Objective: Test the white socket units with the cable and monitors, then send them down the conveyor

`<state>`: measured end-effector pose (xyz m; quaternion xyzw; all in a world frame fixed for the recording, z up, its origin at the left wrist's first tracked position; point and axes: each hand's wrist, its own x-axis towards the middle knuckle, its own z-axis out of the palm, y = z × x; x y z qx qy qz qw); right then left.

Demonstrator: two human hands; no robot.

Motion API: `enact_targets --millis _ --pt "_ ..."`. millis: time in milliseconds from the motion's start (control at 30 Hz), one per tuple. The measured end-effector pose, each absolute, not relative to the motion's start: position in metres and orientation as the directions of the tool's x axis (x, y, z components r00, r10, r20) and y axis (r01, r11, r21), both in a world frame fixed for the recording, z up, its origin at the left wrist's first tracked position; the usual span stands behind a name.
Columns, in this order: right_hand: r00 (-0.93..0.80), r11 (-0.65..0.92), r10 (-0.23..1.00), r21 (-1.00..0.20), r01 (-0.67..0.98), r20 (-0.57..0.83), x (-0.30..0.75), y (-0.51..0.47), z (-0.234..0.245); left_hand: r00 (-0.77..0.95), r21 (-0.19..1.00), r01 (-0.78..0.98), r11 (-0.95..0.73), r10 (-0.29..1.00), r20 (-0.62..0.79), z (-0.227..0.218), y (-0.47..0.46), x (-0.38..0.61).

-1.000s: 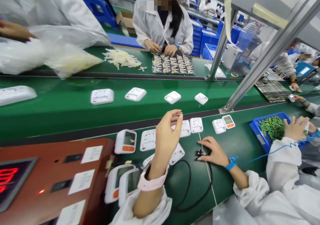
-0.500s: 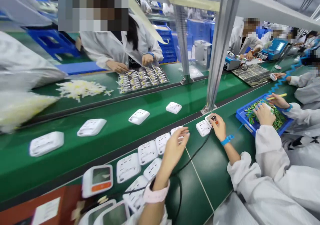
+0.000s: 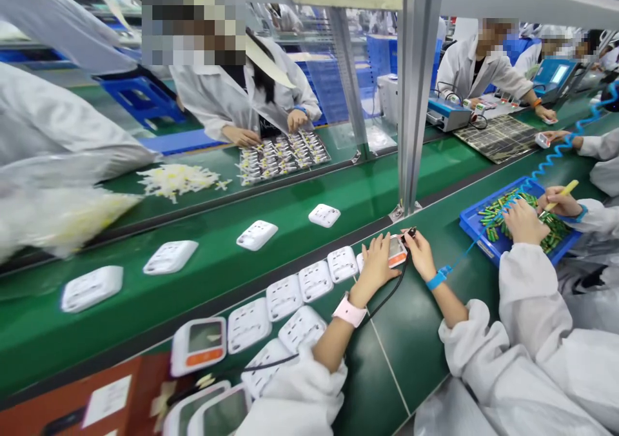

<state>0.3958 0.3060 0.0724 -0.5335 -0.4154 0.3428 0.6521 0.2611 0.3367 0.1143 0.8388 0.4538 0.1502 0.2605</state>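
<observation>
Right of the frame's centre, I had the left hand [image 3: 376, 265] on the orange-buttoned display unit [image 3: 397, 250], its grip I could not tell; the right hand [image 3: 420, 254] pinched a black connector [image 3: 409, 233] beside it.

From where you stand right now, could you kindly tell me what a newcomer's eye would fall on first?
Probably the blue tray of green cylinders at the right, with a co-worker's hand over it. Next, near the middle, the left hand touches a white-and-orange device, while the right hand holds a black plug at the device's far-right corner. A row of white units runs leftward from there.
</observation>
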Motion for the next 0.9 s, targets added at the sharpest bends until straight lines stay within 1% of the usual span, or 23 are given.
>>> enact_targets --millis 100,200,233,267,333,400,433,467,533,600,700,767,833,900 --pt "0.469 0.199 0.87 -0.979 -0.055 0.151 0.395 0.305 0.075 0.508 0.553 0.699 -0.453 0.859 0.061 0.117 0.336 0.268" --pt "0.502 0.221 0.855 -0.968 -0.118 0.134 0.393 0.303 0.081 0.448 0.554 0.708 -0.437 0.885 0.125 0.13 0.335 0.264" --pt "0.508 0.23 0.852 -0.962 -0.147 0.126 0.393 0.302 0.083 0.411 0.578 0.698 -0.423 0.897 0.159 0.137 0.334 0.259" --pt "0.509 0.238 0.852 -0.956 -0.172 0.121 0.392 0.3 0.085 0.358 0.629 0.669 -0.396 0.913 0.194 0.144 0.333 0.253" --pt "0.494 0.246 0.861 -0.949 -0.198 0.12 0.389 0.298 0.088 0.214 0.801 0.517 -0.3 0.952 0.218 0.161 0.329 0.237" --pt "0.459 0.244 0.878 -0.951 -0.191 0.132 0.387 0.296 0.091 0.11 0.955 0.24 -0.172 0.983 0.149 0.179 0.325 0.218" --pt "0.441 0.242 0.887 -0.951 -0.194 0.136 0.385 0.295 0.091 0.103 0.99 0.092 -0.107 0.99 0.097 0.187 0.322 0.208" --pt "0.423 0.236 0.896 -0.951 -0.201 0.133 0.383 0.295 0.092 0.123 0.998 -0.045 -0.05 0.991 0.055 0.194 0.319 0.199" --pt "0.389 0.218 0.913 -0.95 -0.222 0.119 0.379 0.293 0.094 0.187 0.962 -0.273 0.028 0.982 0.025 0.206 0.312 0.181" --pt "0.382 0.215 0.918 -0.946 -0.244 0.11 0.372 0.292 0.099 0.216 0.903 -0.426 0.058 0.976 0.039 0.213 0.304 0.166" --pt "0.368 0.241 0.919 -0.942 -0.235 0.143 0.358 0.29 0.114 0.198 0.838 -0.544 0.042 0.977 0.08 0.219 0.293 0.149" --pt "0.316 0.261 0.929 -0.946 -0.194 0.191 0.347 0.289 0.13 0.191 0.802 -0.597 0.032 0.976 0.103 0.221 0.289 0.14" --pt "0.238 0.288 0.938 -0.95 -0.124 0.253 0.334 0.289 0.147 0.194 0.738 -0.672 0.051 0.975 0.109 0.223 0.288 0.132" --pt "0.153 0.334 0.933 -0.942 -0.026 0.327 0.32 0.289 0.165 0.195 0.662 -0.744 0.094 0.977 0.08 0.224 0.289 0.126"
